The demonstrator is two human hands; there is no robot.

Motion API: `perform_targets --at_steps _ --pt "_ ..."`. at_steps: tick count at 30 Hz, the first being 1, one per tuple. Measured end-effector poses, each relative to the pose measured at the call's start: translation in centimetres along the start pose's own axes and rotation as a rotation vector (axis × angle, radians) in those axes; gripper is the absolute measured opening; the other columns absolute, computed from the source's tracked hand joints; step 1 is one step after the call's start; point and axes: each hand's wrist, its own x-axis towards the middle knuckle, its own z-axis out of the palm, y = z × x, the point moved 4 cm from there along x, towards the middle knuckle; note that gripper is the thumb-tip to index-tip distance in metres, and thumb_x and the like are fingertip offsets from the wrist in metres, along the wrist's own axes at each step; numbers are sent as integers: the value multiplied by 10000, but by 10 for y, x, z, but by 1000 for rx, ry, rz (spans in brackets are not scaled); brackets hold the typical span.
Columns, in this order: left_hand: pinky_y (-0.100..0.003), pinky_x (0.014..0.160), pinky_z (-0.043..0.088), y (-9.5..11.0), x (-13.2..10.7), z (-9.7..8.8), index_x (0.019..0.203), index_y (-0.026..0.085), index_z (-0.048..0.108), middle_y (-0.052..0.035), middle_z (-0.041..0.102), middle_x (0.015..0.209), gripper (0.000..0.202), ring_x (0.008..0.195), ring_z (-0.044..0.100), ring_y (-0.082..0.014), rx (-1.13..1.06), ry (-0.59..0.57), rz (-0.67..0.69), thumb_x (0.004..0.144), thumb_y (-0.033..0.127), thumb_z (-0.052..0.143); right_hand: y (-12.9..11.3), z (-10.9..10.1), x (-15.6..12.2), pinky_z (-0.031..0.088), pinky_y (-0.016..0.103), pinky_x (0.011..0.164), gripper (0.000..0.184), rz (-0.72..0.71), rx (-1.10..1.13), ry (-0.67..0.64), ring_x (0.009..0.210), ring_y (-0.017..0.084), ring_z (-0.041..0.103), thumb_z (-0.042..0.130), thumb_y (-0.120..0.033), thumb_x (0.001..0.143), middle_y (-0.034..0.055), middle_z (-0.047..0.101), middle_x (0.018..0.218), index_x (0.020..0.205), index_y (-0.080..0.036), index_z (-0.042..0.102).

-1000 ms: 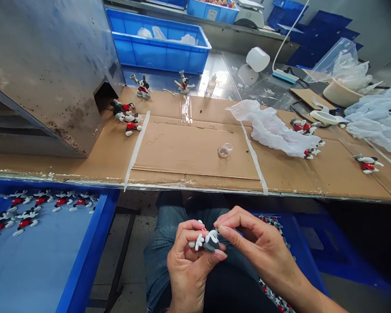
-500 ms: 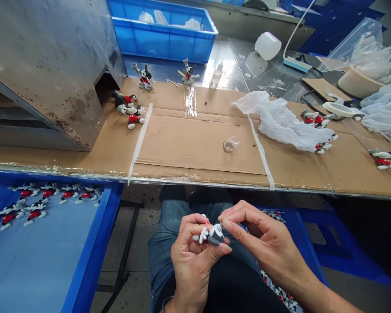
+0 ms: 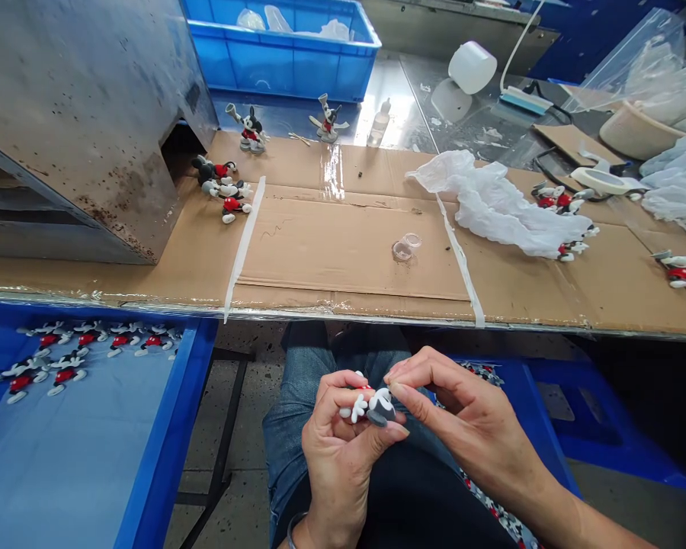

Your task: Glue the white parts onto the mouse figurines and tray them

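Above my lap, my left hand (image 3: 340, 450) is closed around a small cartoon mouse figurine (image 3: 382, 408) in white, black and red. The figurine lies on its side, with its head and one white glove showing between the fingers and thumb. My right hand (image 3: 454, 408) pinches thumb and forefinger together right at the figurine's head. Whatever sits in that pinch, if anything, is too small or hidden to make out.
Cardboard (image 3: 343, 252) covers the bench, with a small open clear pot (image 3: 403, 249) on it. A metal housing (image 3: 85, 130) stands left, above a blue tray (image 3: 91, 457) of figurines. White plastic film (image 3: 497, 202) lies right. At the back are a blue crate (image 3: 286, 65) and a dropper bottle (image 3: 379, 123).
The camera view has shifted slightly. Both hands keep nearly the same hold and position at the figurine, which has barely turned.
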Motion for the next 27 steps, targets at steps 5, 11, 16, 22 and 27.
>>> perform_targets --at_steps 5,11,16,22,27 --pt "-239 703 618 0 1 0 765 221 724 29 528 1037 225 696 711 -110 6 -8 25 638 132 887 -1 0 0 458 313 764 199 -20 -6 -3 830 193 602 599 -220 967 15 631 810 776 -217 656" --pt "-252 686 619 -1 -4 -3 743 230 737 20 553 991 230 697 712 -135 40 40 86 606 164 909 -2 3 -3 459 315 778 188 -62 10 5 838 188 600 593 -190 962 10 642 819 791 -220 666" --pt "-243 657 610 -3 -6 -5 702 230 744 8 561 954 220 693 687 -130 103 120 125 581 208 925 2 6 -2 471 292 729 201 19 50 16 781 177 617 606 -230 951 11 652 789 766 -209 681" --pt "-260 617 619 2 2 -7 701 215 747 1 565 936 206 636 698 -140 97 109 132 585 209 917 4 2 0 506 226 799 140 35 111 58 898 165 666 619 -257 946 1 726 940 931 -259 757" --pt "-280 641 621 3 1 -9 700 205 752 -6 566 948 224 663 692 -153 116 136 92 563 229 928 3 -3 -4 510 197 841 142 -55 71 145 914 143 680 641 -216 941 -32 736 977 968 -302 751"
